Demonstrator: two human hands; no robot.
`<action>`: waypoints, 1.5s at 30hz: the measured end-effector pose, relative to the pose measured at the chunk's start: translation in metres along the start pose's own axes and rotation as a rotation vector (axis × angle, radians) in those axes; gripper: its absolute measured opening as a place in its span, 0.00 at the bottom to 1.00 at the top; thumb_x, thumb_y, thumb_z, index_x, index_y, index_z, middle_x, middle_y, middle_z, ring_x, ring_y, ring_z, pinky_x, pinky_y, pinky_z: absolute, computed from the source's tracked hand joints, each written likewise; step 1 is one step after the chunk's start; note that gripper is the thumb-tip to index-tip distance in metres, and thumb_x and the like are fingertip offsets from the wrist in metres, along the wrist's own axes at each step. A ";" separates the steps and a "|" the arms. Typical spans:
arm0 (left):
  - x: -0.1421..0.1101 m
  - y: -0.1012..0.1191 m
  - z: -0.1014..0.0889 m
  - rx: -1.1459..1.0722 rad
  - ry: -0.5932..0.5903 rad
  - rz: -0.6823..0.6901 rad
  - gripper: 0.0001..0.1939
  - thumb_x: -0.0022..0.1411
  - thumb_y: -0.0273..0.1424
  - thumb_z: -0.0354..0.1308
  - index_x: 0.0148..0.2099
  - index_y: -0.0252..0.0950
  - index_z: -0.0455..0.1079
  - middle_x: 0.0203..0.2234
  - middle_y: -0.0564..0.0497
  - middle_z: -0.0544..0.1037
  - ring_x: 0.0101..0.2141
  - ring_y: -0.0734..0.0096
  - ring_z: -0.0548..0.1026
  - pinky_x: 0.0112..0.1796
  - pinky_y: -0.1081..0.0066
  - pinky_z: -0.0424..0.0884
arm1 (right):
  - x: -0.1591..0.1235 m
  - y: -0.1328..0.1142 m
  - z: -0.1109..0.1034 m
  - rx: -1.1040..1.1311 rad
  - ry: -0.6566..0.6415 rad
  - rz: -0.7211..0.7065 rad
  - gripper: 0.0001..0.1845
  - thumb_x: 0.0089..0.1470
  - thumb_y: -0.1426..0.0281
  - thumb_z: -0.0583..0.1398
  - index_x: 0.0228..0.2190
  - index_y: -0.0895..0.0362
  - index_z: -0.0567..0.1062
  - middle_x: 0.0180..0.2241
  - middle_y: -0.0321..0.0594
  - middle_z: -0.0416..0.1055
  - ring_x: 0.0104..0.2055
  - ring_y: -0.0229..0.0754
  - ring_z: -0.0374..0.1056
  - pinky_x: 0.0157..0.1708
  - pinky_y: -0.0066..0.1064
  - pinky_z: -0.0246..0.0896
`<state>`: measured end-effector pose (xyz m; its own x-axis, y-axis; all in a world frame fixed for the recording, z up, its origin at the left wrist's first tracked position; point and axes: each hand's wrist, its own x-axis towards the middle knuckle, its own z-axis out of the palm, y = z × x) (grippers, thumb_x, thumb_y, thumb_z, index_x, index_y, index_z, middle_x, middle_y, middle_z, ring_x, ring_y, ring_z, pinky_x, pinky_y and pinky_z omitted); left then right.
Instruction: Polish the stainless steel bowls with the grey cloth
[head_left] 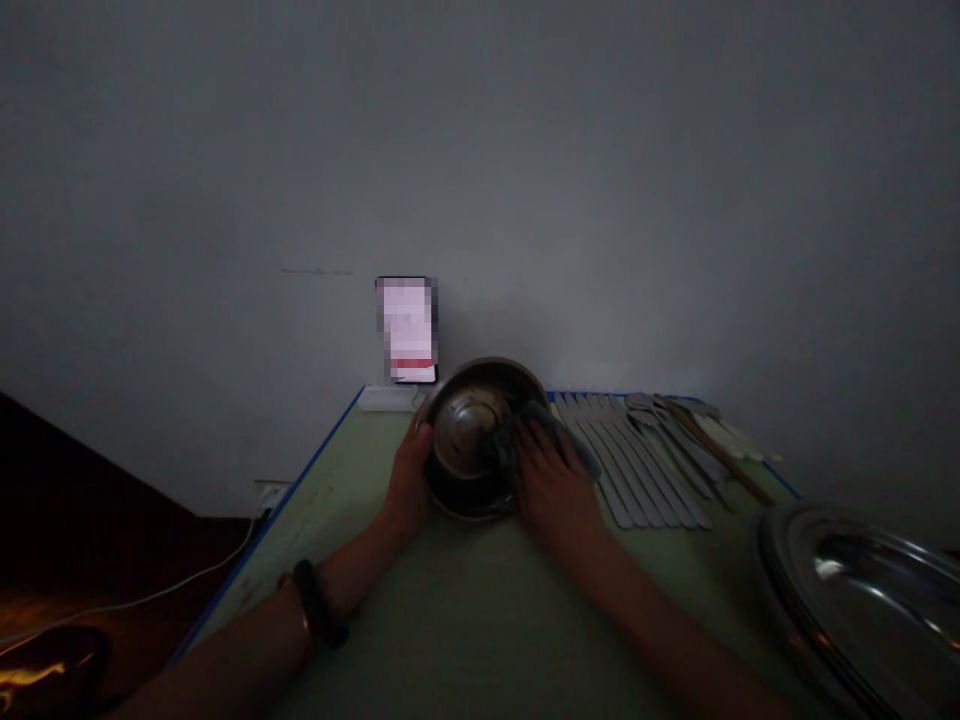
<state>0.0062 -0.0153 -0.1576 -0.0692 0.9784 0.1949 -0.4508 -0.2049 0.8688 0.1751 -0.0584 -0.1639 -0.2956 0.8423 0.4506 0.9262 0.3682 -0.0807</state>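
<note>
A round metal bowl (pixel 469 430) is tilted up towards me above the far part of the table, its inside facing me. My left hand (pixel 410 480) grips its left rim, thumb over the edge. On the right side, my right hand (pixel 553 480) presses a dark cloth (pixel 581 450) against the bowl's inside and rim, the fingers lying over the cloth. Part of the bowl's right rim is hidden by this hand and cloth. Just right of my right hand lies a row of several metal knives or similar flat-handled cutlery (pixel 645 480).
A lit phone (pixel 409 330) leans on the wall behind a white strip (pixel 386 399). Spoons and other utensils (pixel 694 445) lie at the back right. Stacked oval metal trays (pixel 795 570) stand at the right front. A white cable (pixel 180 582) hangs left of the green table (pixel 450 620).
</note>
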 end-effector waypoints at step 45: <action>-0.007 0.005 0.015 0.027 -0.115 -0.094 0.21 0.54 0.45 0.60 0.43 0.34 0.75 0.43 0.48 0.79 0.51 0.55 0.70 0.55 0.60 0.62 | 0.055 -0.012 0.008 0.490 0.492 0.114 0.17 0.53 0.80 0.52 0.42 0.57 0.73 0.42 0.45 0.71 0.47 0.47 0.62 0.51 0.41 0.58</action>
<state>0.0172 -0.0235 -0.1475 0.0758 0.9840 0.1613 -0.4259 -0.1143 0.8975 0.1457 -0.0131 -0.1448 0.0439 0.6532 0.7559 0.6986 0.5208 -0.4906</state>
